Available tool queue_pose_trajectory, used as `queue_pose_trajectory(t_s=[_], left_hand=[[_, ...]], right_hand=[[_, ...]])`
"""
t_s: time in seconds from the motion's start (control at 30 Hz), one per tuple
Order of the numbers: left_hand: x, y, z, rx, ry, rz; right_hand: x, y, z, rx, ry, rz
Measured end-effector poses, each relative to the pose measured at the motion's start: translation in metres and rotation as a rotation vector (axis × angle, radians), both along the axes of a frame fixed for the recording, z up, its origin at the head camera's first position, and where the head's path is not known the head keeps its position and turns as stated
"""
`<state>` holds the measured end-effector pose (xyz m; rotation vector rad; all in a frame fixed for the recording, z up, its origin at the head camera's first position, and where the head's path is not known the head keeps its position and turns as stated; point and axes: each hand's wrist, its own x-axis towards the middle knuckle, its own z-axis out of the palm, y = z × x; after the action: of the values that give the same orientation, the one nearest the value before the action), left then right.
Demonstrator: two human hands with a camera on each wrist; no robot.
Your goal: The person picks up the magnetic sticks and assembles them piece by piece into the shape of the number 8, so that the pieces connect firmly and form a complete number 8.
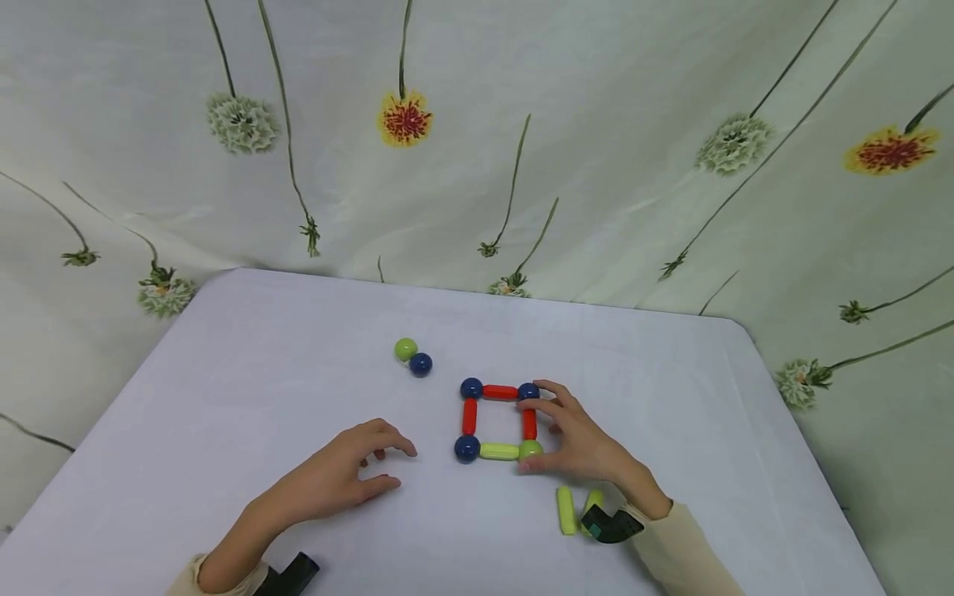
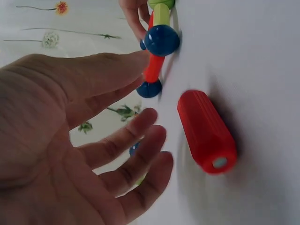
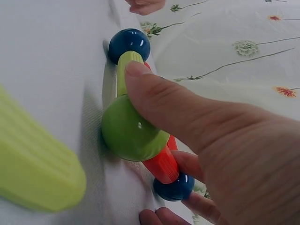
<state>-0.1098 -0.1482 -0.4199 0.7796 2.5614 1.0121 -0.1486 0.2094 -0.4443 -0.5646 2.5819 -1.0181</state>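
A square of magnetic rods and balls (image 1: 500,392) lies on the white table, with three red rods, one yellow-green rod, three blue balls and one green ball. My right hand (image 1: 589,443) spans its right side. The thumb rests against the green ball (image 3: 131,129) at the near corner, while fingertips touch the blue ball (image 3: 174,188) at the far corner. To the left of the square, my left hand (image 1: 339,472) hovers with fingers spread and holds nothing. Beside that hand, a loose red rod (image 2: 206,133) shows in the left wrist view; the head view hides it.
Behind and left of the square, a loose green ball (image 1: 406,348) and a blue ball (image 1: 421,364) sit together. Two yellow-green rods, one a plain upright strip (image 1: 566,511) in the head view, lie by my right wrist. A flower-printed cloth (image 1: 447,182) hangs beyond the table.
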Motion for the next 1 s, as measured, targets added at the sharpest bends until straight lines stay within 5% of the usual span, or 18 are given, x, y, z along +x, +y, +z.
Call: queue_pose_trajectory(t_s=[0.37,0.47,0.7,1.0], left_hand=[[0.015,-0.028,-0.012,-0.017,-0.161,-0.025],[0.017,-0.027,-0.015,-0.005,-0.151,-0.035],[0.015,-0.016,-0.019,0.043,-0.06,-0.06],[0.011,0.024,-0.022,0.209,-0.105,-0.007]], right_hand=[[0.0,-0.001,-0.002,0.001,0.008,-0.01],[0.0,0.0,-0.002,0.007,0.004,-0.044],[-0.003,0.001,-0.003,0.01,-0.006,-0.08],[-0.004,0.001,-0.002,0.004,-0.01,-0.057]])
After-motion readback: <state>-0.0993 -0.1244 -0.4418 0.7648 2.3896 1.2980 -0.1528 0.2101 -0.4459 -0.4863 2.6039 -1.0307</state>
